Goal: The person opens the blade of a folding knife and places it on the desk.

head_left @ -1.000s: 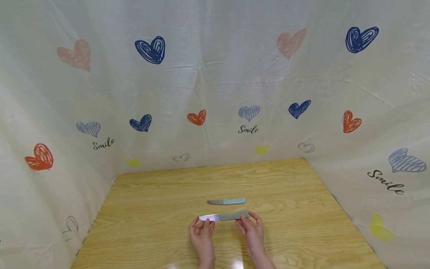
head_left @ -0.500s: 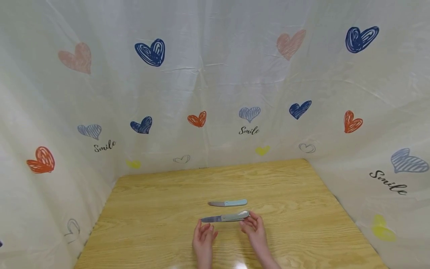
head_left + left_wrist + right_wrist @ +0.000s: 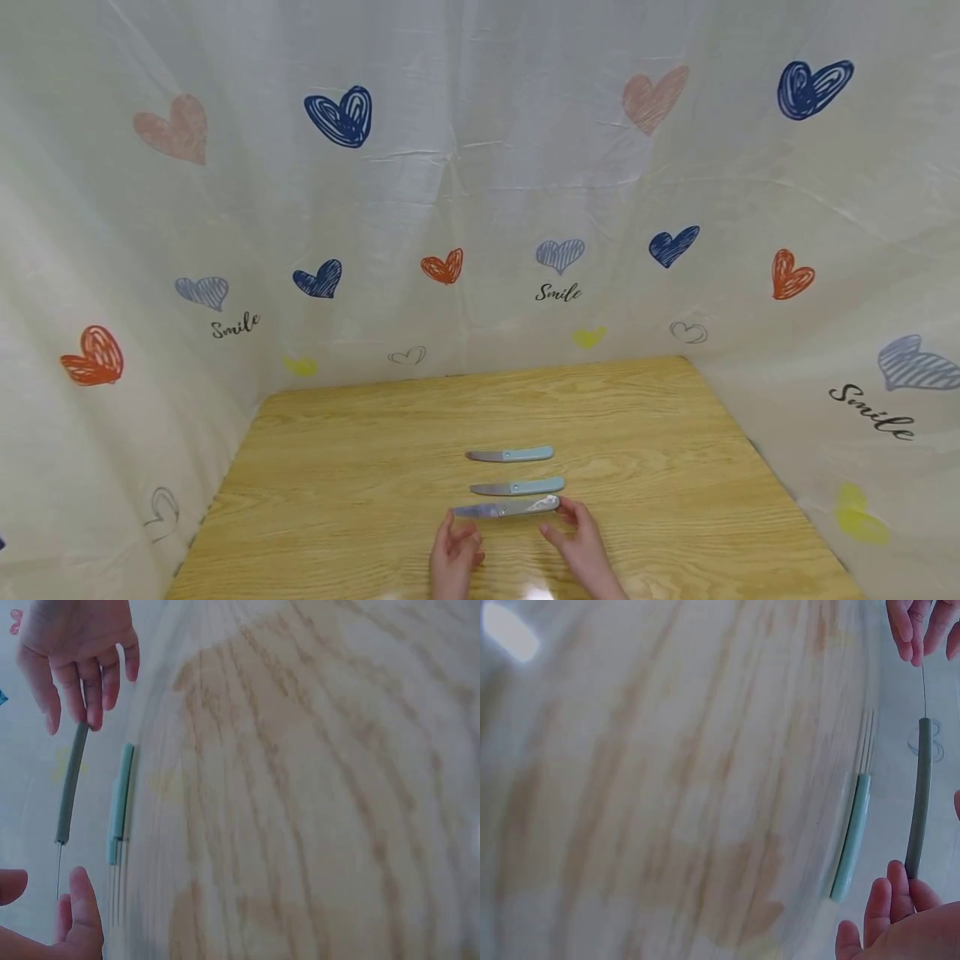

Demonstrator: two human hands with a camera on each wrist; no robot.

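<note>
A paring knife with a grey-green handle [image 3: 525,506] is held level above the table, blade to the left. My left hand [image 3: 453,550] touches the blade's tip with a fingertip, its thumb apart. At the handle's end, my right hand [image 3: 581,546] touches with its fingertips, thumb likewise away from the knife. The left wrist view shows the handle [image 3: 73,784] spanning the space between both hands. Behind it, two knives with light blue handles lie parallel on the table: the nearer knife [image 3: 536,486] and the farther knife [image 3: 527,454], blades also pointing left.
The wood-grain table [image 3: 337,467] is enclosed at the back and sides by a pale curtain [image 3: 487,192] printed with hearts and "Smile" lettering. A light reflection shows on the table's near part.
Both hands have lowered the grey-green knife toward the near side, uncovering a second light blue knife. Both thumbs have come away from it, leaving fingertips at its two ends.
</note>
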